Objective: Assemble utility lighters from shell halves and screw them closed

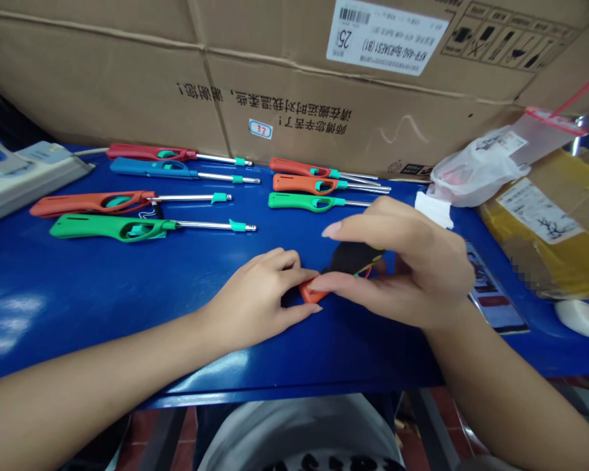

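Orange lighter [311, 294] (smooth, round-ended) is pinched by left hand [264, 293]; what right hand [417, 265] grasps is unclear.

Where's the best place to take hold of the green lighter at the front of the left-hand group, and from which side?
Probably the solid handle, left of the trigger, pinched across its width from above and the near side. The green lighter lies flat, its handle broader than the metal tube, and an orange lighter lies close along its far side.
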Motion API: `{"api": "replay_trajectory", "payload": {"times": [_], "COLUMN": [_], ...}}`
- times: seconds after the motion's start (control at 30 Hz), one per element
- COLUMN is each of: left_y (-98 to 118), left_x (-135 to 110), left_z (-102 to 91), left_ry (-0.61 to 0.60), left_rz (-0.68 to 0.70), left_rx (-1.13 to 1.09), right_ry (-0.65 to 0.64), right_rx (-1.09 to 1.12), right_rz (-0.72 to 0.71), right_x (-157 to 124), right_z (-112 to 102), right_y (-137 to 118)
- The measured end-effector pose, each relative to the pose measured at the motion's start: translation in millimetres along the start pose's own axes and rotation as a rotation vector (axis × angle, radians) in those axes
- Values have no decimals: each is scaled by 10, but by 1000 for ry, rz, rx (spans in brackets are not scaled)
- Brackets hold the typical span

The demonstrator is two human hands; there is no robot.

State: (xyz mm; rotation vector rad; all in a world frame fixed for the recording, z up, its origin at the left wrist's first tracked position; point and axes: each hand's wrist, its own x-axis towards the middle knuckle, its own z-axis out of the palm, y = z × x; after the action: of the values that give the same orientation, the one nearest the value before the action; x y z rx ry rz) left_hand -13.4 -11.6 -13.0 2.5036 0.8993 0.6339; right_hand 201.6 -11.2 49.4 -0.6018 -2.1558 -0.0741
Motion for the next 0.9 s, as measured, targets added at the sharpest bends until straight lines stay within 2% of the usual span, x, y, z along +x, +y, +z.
{"api": "replay_trajectory", "payload": {"times": [0.17, 0.23, 0.3, 0.37, 0.43, 0.57, 0.63, 0.77, 0.9], "left_y": [-3, -3, 2, 12, 24, 38, 40, 40, 34], "left_x": [-2, 0, 5, 13, 18, 13, 9, 9, 9], "left_z": [3, 0, -4, -11, -17, -11, -2, 7, 7], "left_ry": [-19, -27, -36, -49, -45, -10, -2, 7, -8], "left_rz": [-13, -24, -40, -47, -44, -34, -33, -52, -35], "left_rx": [-17, -15, -14, -10, 4, 33, 31, -5, 12], "right_ry": [-118, -75, -10, 1, -56, -208, -181, -82, -192], "right_rx": [108, 130, 77, 8, 24, 160, 97, -95, 87], "right_rz": [30, 29, -2, -33, -18, 122, 118, 7, 69], "right_x": [14, 19, 23, 24, 19, 0, -9, -6, 10], "right_z": [-34, -25, -7, -1, -15, -48, -34, 0, -37], "right_y": [-43, -49, -41, -31, -32, -56, -53, -22, -35]}}
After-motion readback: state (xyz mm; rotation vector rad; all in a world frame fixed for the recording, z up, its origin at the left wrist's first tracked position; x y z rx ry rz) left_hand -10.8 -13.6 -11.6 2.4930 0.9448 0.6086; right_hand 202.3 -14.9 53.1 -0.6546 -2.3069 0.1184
